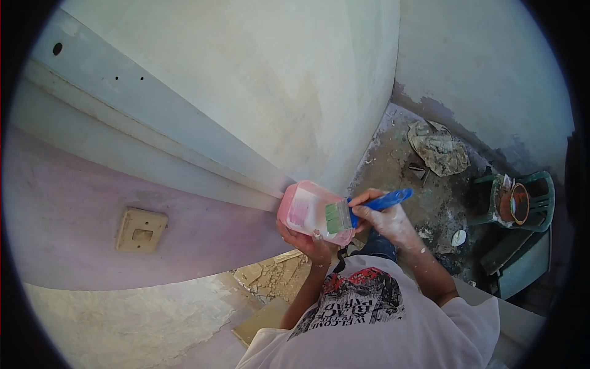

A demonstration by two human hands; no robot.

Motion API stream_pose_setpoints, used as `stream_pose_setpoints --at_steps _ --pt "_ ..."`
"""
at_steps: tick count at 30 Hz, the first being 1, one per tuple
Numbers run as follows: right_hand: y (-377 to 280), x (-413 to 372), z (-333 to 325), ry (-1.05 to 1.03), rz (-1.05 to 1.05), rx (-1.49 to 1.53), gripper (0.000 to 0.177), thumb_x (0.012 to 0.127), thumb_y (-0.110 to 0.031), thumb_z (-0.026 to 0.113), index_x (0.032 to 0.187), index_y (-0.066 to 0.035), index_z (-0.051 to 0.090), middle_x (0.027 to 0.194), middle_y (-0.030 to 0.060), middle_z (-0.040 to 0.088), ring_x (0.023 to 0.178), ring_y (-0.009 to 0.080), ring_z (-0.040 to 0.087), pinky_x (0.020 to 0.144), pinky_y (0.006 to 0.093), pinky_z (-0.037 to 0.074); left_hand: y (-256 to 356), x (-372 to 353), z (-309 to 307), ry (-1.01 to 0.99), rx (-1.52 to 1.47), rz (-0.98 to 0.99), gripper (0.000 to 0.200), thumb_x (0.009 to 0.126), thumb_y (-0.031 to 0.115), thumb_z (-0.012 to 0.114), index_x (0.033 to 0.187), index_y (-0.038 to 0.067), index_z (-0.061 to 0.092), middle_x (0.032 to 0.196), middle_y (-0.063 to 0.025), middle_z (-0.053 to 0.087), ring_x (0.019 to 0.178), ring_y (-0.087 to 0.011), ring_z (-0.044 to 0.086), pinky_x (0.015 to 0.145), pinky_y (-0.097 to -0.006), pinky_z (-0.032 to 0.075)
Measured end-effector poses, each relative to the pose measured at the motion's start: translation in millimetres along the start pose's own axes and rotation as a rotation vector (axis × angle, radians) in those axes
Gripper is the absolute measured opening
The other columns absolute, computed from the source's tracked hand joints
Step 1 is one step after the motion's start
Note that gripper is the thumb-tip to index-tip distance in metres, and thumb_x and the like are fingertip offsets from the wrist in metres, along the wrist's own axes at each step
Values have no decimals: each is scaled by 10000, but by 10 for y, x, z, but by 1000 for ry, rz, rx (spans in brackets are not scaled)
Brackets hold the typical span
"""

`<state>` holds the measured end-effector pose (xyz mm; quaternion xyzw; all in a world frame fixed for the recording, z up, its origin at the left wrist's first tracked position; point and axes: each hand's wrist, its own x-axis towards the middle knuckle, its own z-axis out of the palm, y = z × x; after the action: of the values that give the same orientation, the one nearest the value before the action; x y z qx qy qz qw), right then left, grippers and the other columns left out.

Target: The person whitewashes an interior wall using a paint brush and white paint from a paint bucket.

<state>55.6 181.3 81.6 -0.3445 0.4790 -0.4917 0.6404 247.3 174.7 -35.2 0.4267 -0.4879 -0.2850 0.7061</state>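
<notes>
My left hand (312, 245) holds a pink plastic tub (286, 208) from below and the side, its thumb over the near rim. White paint (313, 215) coats the inside of the tub. In my right hand (384, 221) is a paintbrush (393, 198) with a blue handle, gripped near the metal ferrule. The brush's green bristles (335, 216) point left, over the tub's opening. White paint spots mark my right wrist and forearm.
A grey door frame (160, 117) and pale wall stand close ahead. A light switch (141, 230) sits on the lilac wall at left. On the stained floor at right lie a crumpled sack (437, 147) and a green plastic chair (544, 197) with an orange-rimmed bucket (520, 204).
</notes>
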Motion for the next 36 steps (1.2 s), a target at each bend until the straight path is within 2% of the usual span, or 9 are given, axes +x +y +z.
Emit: stream_pose_setpoints --at_steps 7,9,10,13,18,25,30,32,36 --pt "545 121 131 183 -43 -133 102 942 -48 690 1019 18 697 863 64 711 733 108 664 678 265 570 66 -129 276 3 -23 33 1053 935 428 720 1600 39 2 1584 -277 222 1444 -387 349 1172 -536 342" --pt "595 182 175 179 -289 -265 106 953 -26 684 1054 3 675 855 60 666 687 118 659 609 266 553 74 -204 345 -18 -34 34 1059 931 413 728 1598 39 -4 1584 -283 216 1446 -392 346 1172 -539 345" --pt "636 232 206 184 -292 -263 106 953 -26 684 1054 3 675 855 60 666 687 118 659 609 266 553 55 -225 369 -30 -8 29 1065 926 402 736 1598 40 -7 1585 -283 212 1450 -392 342 1174 -537 349" --pt "673 331 293 99 -81 15 72 973 -22 663 1036 -10 696 932 55 692 769 89 653 654 244 542 0 -213 332 -59 13 17 1073 922 385 744 1596 38 -15 1587 -284 204 1456 -391 334 1175 -533 358" --pt "660 463 317 88 -141 88 82 972 -39 680 1045 -23 713 970 38 706 814 77 647 674 247 538 -217 -200 188 -86 -13 37 1085 894 322 785 1590 6 14 1575 -288 234 1442 -401 362 1168 -525 365" --pt "472 424 208 85 18 268 130 938 -94 731 1059 -46 732 858 21 702 715 92 655 637 232 527 -156 -141 189 -25 18 5 1090 915 494 731 1586 0 29 1553 -289 261 1413 -401 388 1135 -526 394" --pt "209 298 -150 106 5 324 144 945 -138 715 1064 -57 716 858 35 711 714 102 666 622 234 508 -85 -175 98 40 -9 -26 1074 921 520 719 1580 -2 51 1542 -282 304 1409 -376 403 1140 -514 389" --pt "113 345 -329 140 -33 475 174 962 -144 686 1110 -54 680 885 38 713 727 111 677 626 257 520 -49 -192 68 52 -61 -49 1031 930 483 719 1574 7 70 1547 -245 302 1425 -345 370 1181 -491 325" --pt "203 799 -501 241 -135 547 198 991 -161 641 1157 -53 649 929 47 710 749 130 685 686 270 551 -23 -188 43 43 -112 -86 1020 933 467 723 1570 -4 80 1538 -245 312 1409 -339 386 1175 -485 331"
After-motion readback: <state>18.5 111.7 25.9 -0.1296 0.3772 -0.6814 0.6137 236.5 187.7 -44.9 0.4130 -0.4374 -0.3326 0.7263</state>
